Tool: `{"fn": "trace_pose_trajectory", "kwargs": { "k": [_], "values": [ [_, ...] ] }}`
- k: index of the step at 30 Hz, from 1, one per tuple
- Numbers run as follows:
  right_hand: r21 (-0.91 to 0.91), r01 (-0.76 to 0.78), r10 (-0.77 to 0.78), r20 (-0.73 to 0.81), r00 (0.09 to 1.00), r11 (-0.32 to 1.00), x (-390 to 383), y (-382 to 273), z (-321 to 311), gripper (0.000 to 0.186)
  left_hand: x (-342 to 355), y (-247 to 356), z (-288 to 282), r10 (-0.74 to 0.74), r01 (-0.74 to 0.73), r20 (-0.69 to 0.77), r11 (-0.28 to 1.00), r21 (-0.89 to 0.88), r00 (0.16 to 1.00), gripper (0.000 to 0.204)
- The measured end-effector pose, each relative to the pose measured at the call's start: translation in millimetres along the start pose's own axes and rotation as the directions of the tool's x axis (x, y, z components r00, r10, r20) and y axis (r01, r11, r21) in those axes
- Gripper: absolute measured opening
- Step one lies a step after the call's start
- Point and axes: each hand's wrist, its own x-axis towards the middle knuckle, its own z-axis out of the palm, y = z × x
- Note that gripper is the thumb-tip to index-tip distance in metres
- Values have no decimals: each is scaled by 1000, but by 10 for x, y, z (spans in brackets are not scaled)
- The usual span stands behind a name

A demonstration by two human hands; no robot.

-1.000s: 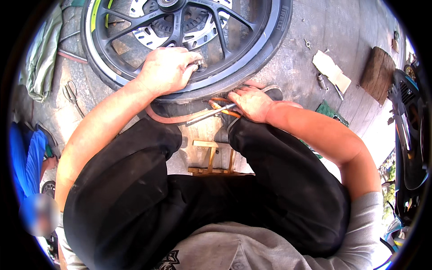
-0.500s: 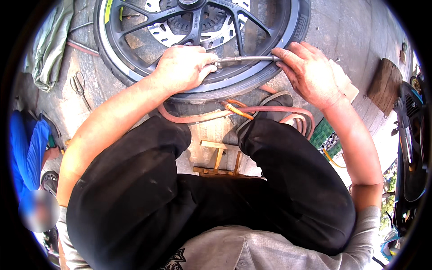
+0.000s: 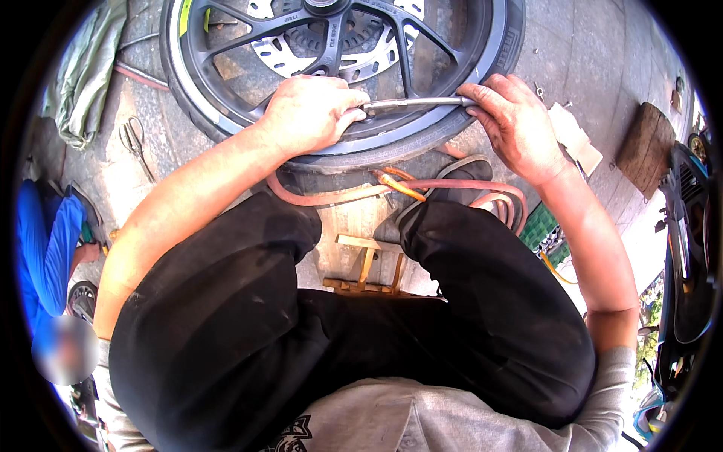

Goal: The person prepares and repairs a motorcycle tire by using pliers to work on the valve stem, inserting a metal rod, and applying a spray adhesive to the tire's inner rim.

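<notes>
A motorcycle wheel with its black tyre (image 3: 407, 145), dark spoked rim (image 3: 334, 41) and slotted brake disc (image 3: 275, 56) lies flat on the floor ahead of me. Across the near right part of its rim and tyre runs a slim metal bar (image 3: 414, 102), shaped like a tyre lever. My left hand (image 3: 312, 111) is closed at the bar's left end, over the rim, its thumb and fingers together. At the other end my right hand (image 3: 516, 124) pinches the bar between thumb and fingers, near the tyre's edge. Fingers and palms hide both ends.
A red hose (image 3: 452, 183) with orange pieces curls below the wheel, by my shoe (image 3: 471, 167). Scissors (image 3: 132, 143) and green cloth (image 3: 86, 75) lie left; another person's blue sleeve (image 3: 47, 248) is beyond. Cardboard (image 3: 576, 139) and a wood block (image 3: 646, 151) are right. A wooden stool (image 3: 367, 264) stands between my legs.
The view has shifted slightly, with the wheel a little further right in it. My right hand has turned a little, baring more of the cardboard. Both hands keep their grip on the bar.
</notes>
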Motion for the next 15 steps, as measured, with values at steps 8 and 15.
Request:
{"fn": "trace_pose_trajectory", "kwargs": {
  "k": [8, 15],
  "values": [
    [-55, -13, 16, 37, 999, 998, -29, 16, -46, 33, -12, 42, -23, -29, 30, 18, 999, -28, 999, 25],
    [-22, -38, 40, 60, 997, 999, 103, -27, -81, 23, -11, 2, -3, 4, -4, -10, 1000, -29, 1000, 27]
  ]
}}
